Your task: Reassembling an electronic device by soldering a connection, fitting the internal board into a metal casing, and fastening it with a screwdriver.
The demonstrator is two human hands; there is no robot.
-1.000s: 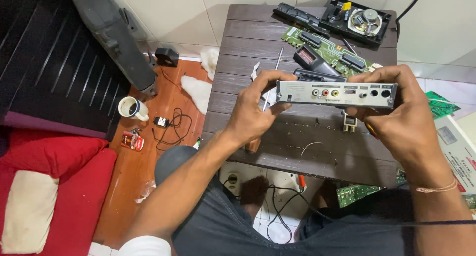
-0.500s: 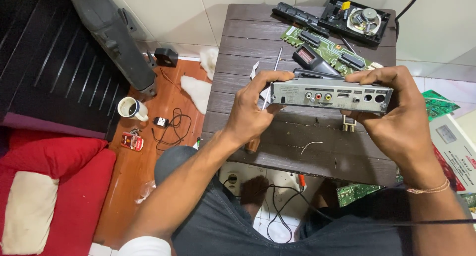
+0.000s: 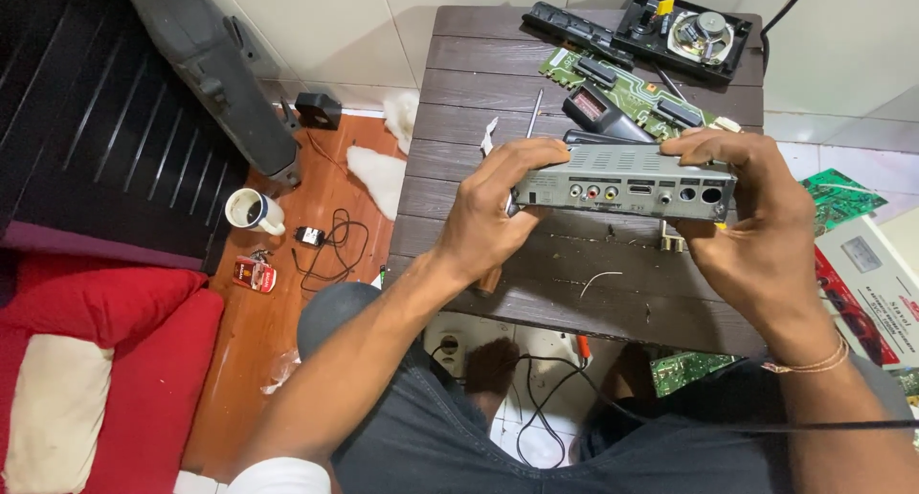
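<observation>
1. We've got the grey set-top box (image 3: pixel 627 183) at centre-right of the frame, held above the dark slatted table (image 3: pixel 498 92), rear panel with its row of sockets facing the camera.
2. Our left hand (image 3: pixel 493 216) is clamped on the box's left end, fingers curled over the top, thumb underneath.
3. Our right hand (image 3: pixel 751 231) is wrapped round the right end, fingers over the top edge; a thin bracelet sits on that wrist.
4. Top of frame, on the table: green circuit board (image 3: pixel 627 87), black remote (image 3: pixel 574 30), black housing with a round speaker (image 3: pixel 689 30) and a small yellow tab on it.
5. Thin screwdriver (image 3: pixel 534 116) lies just left of the board.
6. Right edge: white carton (image 3: pixel 876 274) with a red band and printed label, partly cut off; another green board (image 3: pixel 842 192) above it.
7. Left, on the orange floor: white mug (image 3: pixel 251 210), small red packet (image 3: pixel 256 274) just below it, black adapter with coiled cable (image 3: pixel 330 240) to the right.
8. Upper left: large grey speaker casing (image 3: pixel 215 68) leaning diagonally.
9. Lower left: red cushion (image 3: pixel 105 360) with a cream panel.
</observation>
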